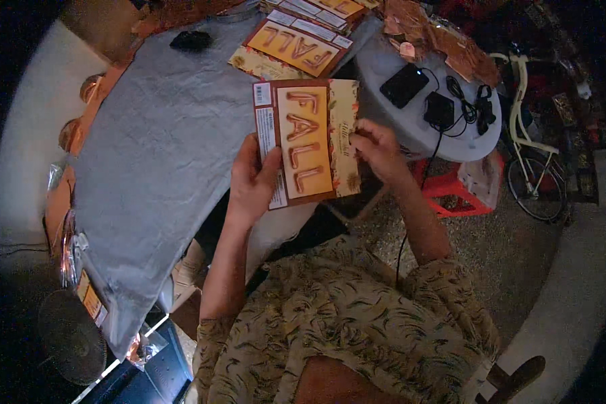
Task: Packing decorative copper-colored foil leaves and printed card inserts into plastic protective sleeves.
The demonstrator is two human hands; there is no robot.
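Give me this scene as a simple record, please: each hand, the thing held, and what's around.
Left hand: grips the packet's left edge, thumb on its front
Right hand: pinches the packet's right edge
Held: flat orange packet
Beyond it: similar packets, overlapping
Left: grey cloth
Right: white table with black device; red crate below
Far right: pale bicycle
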